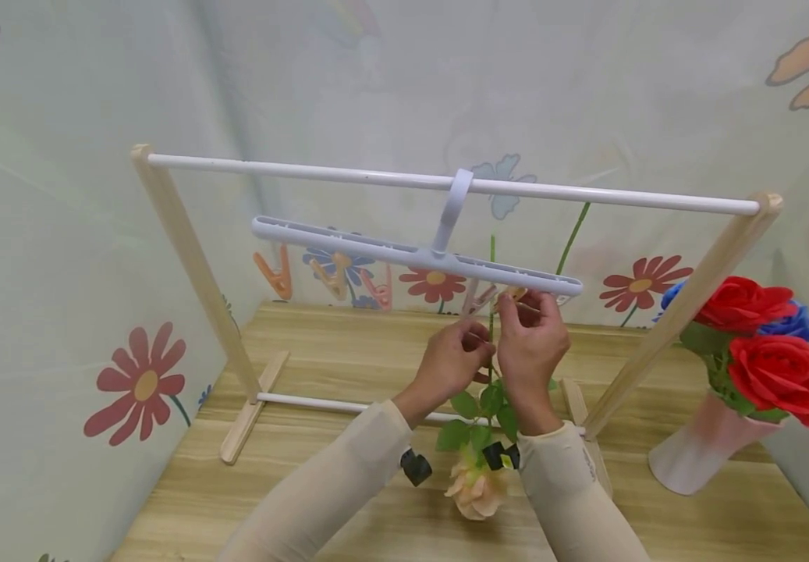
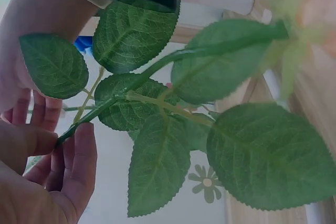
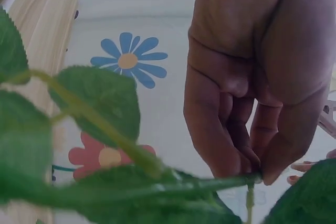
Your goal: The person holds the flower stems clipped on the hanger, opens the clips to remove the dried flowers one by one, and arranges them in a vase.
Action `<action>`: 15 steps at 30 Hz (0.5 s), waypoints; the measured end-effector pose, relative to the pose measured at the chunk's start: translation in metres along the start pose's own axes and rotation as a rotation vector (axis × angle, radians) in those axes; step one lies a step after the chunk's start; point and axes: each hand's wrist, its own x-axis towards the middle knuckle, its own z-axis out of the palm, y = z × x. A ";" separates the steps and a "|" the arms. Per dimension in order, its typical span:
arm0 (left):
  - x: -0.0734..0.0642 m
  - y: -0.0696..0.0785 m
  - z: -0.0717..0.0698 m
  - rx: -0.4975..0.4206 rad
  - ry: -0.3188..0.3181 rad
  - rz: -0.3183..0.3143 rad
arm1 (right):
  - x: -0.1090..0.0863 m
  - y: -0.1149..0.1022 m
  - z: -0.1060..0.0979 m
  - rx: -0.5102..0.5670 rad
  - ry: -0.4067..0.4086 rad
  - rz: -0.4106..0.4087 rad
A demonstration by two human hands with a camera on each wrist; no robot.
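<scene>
An artificial peach rose (image 1: 476, 493) hangs head down below the hands, its green stem (image 1: 492, 254) reaching up past the hanger's bar. My left hand (image 1: 449, 359) pinches the stem above the leaves (image 2: 160, 171); the right wrist view also shows the left hand (image 3: 247, 77) with thumb and fingertips on it. Just under the bar's right end, my right hand (image 1: 534, 343) grips a yellow-orange clothespin (image 1: 518, 293), partly hidden by the fingers. The pale blue clip hanger (image 1: 376, 248) hooks over the white rod (image 1: 292, 172), tilted down to the right.
Orange (image 1: 276, 275), yellow (image 1: 330, 279), pink (image 1: 378, 290) and pale pink (image 1: 479, 297) clothespins hang from the hanger. Wooden posts (image 1: 196, 273) carry the rod on the wood-grain table (image 1: 186, 499). At right stands a pink-white vase (image 1: 695, 449) with red roses (image 1: 783, 378) and blue flowers.
</scene>
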 end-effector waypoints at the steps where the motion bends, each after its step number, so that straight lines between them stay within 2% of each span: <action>1: 0.000 -0.002 -0.001 0.003 -0.002 0.000 | 0.000 0.000 -0.001 0.000 -0.005 0.002; 7: -0.006 -0.011 -0.011 0.098 -0.022 -0.007 | 0.001 0.000 -0.003 -0.025 -0.058 0.032; 15: -0.018 -0.018 -0.036 0.249 -0.049 -0.005 | 0.003 0.002 -0.003 -0.021 -0.086 0.028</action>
